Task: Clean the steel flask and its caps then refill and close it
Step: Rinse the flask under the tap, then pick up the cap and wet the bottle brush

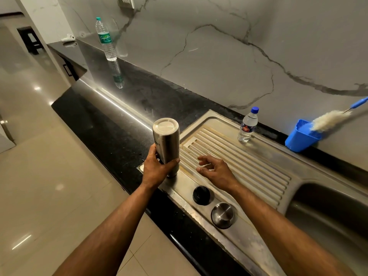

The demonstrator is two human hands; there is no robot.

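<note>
The steel flask (166,142) stands upside down, its mouth on the left end of the steel drainboard (249,162), flat base facing up. My left hand (157,169) grips its lower part. My right hand (216,171) hovers just to the right of the flask over the ridges, fingers loosely spread and holding nothing. A black inner cap (201,195) and a steel outer cap (223,215) lie on the drainboard's front rim, near my right forearm.
A small water bottle with a blue cap (248,125) stands at the back of the drainboard. A blue mug (301,136) holds a bottle brush (330,119) against the wall. A tall water bottle (106,39) stands on the black counter. The sink basin (328,208) lies at right.
</note>
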